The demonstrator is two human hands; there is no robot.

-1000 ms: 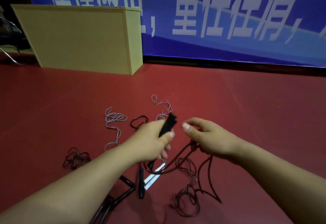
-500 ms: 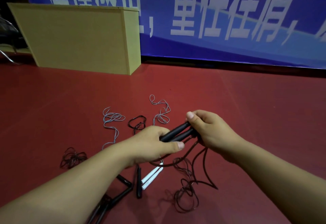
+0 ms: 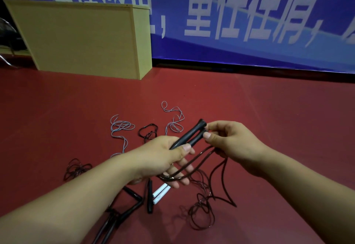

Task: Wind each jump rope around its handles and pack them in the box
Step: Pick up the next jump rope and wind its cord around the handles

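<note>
My left hand (image 3: 163,157) grips two black handles (image 3: 189,137) side by side, thumb on top. My right hand (image 3: 228,140) pinches their far ends between thumb and fingers. The dark rope (image 3: 201,201) of these handles hangs from both hands in loops and trails onto the red floor (image 3: 249,119). Other jump ropes lie on the floor: white handles (image 3: 160,193) with a grey cord (image 3: 120,128), more black handles (image 3: 132,199) and dark cord bundles (image 3: 76,168). The tan box (image 3: 82,38) stands at the back left.
A blue banner (image 3: 249,13) with white characters covers the back wall. A second grey cord (image 3: 173,119) and a small dark loop (image 3: 148,131) lie beyond my hands. Dark gear sits at the far left edge.
The two black handles have been brought together and laid flatter, pointing right. My right hand moved from beside them onto their far ends. The rope lifted a little.
</note>
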